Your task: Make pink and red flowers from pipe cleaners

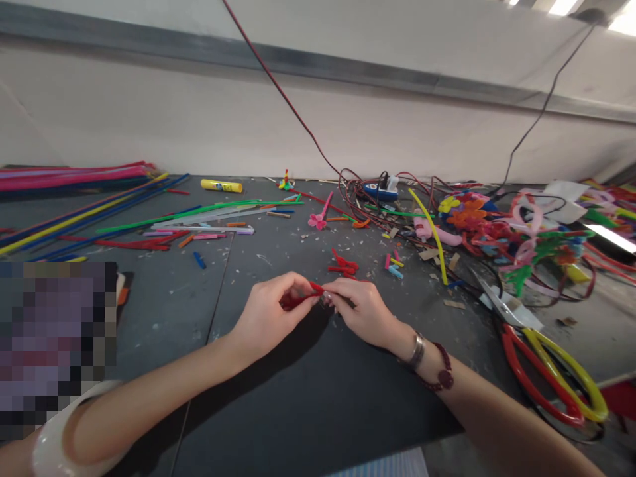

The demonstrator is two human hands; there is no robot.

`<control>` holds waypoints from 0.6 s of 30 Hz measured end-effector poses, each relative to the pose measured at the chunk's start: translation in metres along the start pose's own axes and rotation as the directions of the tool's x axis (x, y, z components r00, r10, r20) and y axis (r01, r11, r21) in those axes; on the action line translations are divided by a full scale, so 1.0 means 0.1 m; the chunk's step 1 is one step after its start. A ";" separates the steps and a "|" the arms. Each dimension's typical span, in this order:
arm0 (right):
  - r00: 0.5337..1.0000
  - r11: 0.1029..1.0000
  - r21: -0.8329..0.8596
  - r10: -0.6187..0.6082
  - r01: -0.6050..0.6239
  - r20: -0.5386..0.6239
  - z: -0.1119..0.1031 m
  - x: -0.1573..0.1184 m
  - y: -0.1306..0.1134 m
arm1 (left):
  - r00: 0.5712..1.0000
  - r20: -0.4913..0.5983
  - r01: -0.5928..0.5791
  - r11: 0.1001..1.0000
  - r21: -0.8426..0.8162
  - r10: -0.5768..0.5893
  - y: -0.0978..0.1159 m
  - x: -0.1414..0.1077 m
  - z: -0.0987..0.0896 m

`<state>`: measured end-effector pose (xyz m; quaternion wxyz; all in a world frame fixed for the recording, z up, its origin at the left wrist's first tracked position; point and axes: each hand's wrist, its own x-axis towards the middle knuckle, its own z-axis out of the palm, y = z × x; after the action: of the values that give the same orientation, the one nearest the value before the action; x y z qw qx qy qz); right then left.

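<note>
Both hands are closed and they hold one short red pipe cleaner (300,298) between them, above the counter (163,318). The left hand (268,311) grips one part with its fingers curled, and the right hand (355,311) pinches the other part with the fingertips. The pipe cleaner is in the middle, between the two hands, and does not touch the counter.

Just ahead of the right hand lie some small red pieces (342,265). Farther ahead of the hands is a pink flower (317,221). To the right of the right hand are big scissors (546,377) with red and yellow handles. Long pipe cleaners (79,215) lie far ahead of the left hand.
</note>
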<state>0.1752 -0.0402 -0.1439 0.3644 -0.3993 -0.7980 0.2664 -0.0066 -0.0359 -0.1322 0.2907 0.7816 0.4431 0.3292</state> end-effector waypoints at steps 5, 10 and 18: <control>0.998 0.992 -0.117 -0.040 0.045 0.051 -0.04 0.01 0.00 | 0.994 -0.020 -0.108 0.989 0.102 0.111 -0.03 0.03 -0.02; 0.995 0.983 -0.177 -0.026 0.042 0.092 -0.05 0.02 0.01 | 0.965 0.045 -0.260 0.957 0.127 0.257 -0.09 0.06 -0.04; 0.998 0.989 -0.146 -0.018 0.026 0.060 -0.04 0.02 0.03 | 0.987 0.109 -0.129 0.990 0.061 0.122 -0.08 0.08 -0.06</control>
<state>0.1787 -0.0361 -0.1427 0.3134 -0.4082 -0.8301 0.2145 -0.0119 -0.0238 -0.1328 0.2654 0.8336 0.3880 0.2901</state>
